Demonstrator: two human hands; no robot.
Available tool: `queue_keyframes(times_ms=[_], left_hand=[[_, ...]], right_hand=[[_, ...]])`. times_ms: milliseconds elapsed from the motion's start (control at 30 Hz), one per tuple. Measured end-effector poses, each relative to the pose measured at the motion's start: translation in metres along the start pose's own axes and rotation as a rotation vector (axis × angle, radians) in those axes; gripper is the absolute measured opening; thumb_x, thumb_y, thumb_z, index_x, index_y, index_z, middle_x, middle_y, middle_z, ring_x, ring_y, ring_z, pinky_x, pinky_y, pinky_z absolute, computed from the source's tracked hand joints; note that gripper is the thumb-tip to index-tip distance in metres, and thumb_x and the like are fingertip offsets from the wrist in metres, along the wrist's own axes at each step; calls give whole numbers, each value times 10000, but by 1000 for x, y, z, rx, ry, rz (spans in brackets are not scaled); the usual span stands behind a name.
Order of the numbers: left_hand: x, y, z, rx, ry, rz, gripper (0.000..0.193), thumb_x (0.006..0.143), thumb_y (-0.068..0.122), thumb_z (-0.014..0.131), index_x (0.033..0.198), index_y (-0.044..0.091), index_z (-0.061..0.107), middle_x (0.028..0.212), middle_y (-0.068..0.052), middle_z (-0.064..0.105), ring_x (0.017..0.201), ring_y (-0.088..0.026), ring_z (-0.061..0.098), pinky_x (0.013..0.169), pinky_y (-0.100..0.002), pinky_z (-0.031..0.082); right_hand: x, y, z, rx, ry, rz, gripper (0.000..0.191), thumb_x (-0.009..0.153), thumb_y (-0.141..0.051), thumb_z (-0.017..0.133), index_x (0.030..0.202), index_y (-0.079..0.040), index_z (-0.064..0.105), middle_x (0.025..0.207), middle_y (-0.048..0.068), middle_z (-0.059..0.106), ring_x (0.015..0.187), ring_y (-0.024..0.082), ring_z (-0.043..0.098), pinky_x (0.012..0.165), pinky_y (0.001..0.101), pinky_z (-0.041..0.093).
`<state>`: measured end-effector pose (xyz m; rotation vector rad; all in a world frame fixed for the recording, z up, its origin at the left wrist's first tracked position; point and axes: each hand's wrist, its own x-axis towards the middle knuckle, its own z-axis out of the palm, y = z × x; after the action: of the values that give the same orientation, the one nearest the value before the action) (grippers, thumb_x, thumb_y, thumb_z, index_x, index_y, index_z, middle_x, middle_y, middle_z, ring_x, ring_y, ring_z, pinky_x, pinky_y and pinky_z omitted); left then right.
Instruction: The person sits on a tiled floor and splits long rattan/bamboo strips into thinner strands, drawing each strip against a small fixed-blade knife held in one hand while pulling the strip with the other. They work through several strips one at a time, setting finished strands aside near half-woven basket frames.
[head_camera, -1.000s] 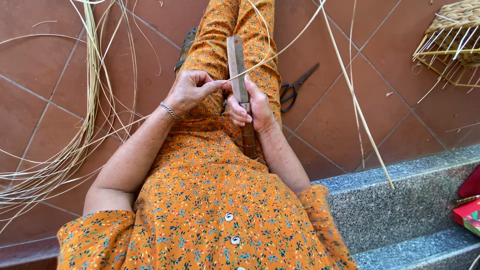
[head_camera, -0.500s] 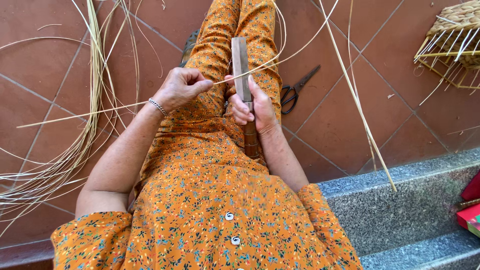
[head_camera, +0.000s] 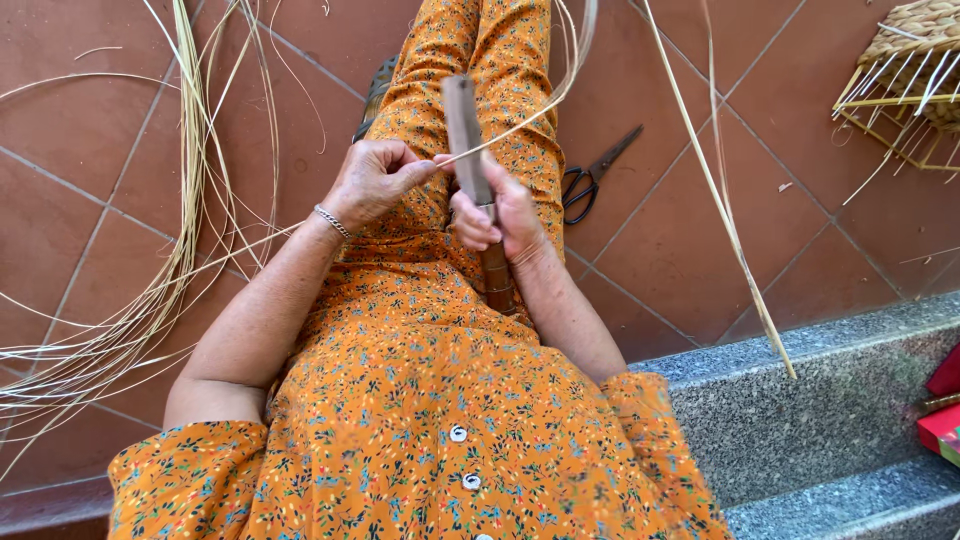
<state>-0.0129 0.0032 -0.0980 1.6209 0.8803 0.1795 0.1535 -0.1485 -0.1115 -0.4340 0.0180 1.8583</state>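
My right hand (head_camera: 495, 215) grips a long knife (head_camera: 468, 140) by its brown wooden handle, blade pointing up and away over my lap. My left hand (head_camera: 375, 180) pinches a thin pale cane strip (head_camera: 520, 122) right beside the blade. The strip runs from my fingers across the blade and curves up to the right, out of the top of the frame. A silver bracelet (head_camera: 332, 221) sits on my left wrist. I sit on a grey stone step in an orange flowered dress (head_camera: 420, 400).
A bundle of long pale cane strips (head_camera: 150, 290) fans over the red floor tiles at left. Black scissors (head_camera: 592, 178) lie on the tiles right of my legs. A partly woven basket (head_camera: 915, 70) stands top right. A loose stalk (head_camera: 720, 200) slants across. The stone step (head_camera: 800, 400) is at right.
My left hand has drawn the strip a little closer to the knife blade. The knife and my right hand stay nearly in place.
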Motion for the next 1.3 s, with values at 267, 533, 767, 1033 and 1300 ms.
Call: queue_keyframes(times_ms=[267, 533, 767, 1033, 1300], left_hand=[[12, 6, 11, -87, -25, -10, 294, 948, 300, 798, 801, 53, 738, 651, 92, 580, 605, 11, 452, 494, -216, 373], [10, 9, -15, -9, -126, -115, 308, 958, 314, 741, 787, 60, 718, 616, 87, 624, 568, 8, 553, 496, -216, 457], [0, -1, -11, 19, -5, -67, 311, 957, 286, 798, 774, 42, 736, 629, 77, 534, 600, -11, 427, 491, -248, 362], [10, 12, 1, -59, -28, -101, 321, 935, 310, 794, 779, 41, 714, 620, 67, 629, 564, 0, 547, 489, -231, 434], [-6, -4, -34, 105, -27, -50, 274, 934, 279, 797, 806, 43, 740, 651, 71, 584, 616, -7, 474, 532, -241, 419]], right_hand=[[1, 5, -1, -15, -23, 15, 516, 1191, -559, 278, 1250, -113, 532, 619, 21, 435, 446, 99, 339, 449, 271, 342], [1, -5, 4, 64, 94, -52, 559, 1138, -503, 279, 1493, -113, 463, 597, -6, 426, 395, 77, 336, 396, 252, 344], [2, -3, 5, -55, 45, -39, 615, 1156, -526, 254, 1504, -67, 468, 589, -19, 417, 410, 74, 335, 408, 253, 350], [2, 4, 0, -58, 131, -1, 466, 1176, -509, 302, 1367, -112, 454, 631, 10, 434, 419, 85, 353, 419, 262, 357], [-2, -9, 2, -10, 63, -117, 607, 1145, -509, 276, 1563, -80, 371, 596, -15, 414, 398, 67, 343, 403, 249, 367]])
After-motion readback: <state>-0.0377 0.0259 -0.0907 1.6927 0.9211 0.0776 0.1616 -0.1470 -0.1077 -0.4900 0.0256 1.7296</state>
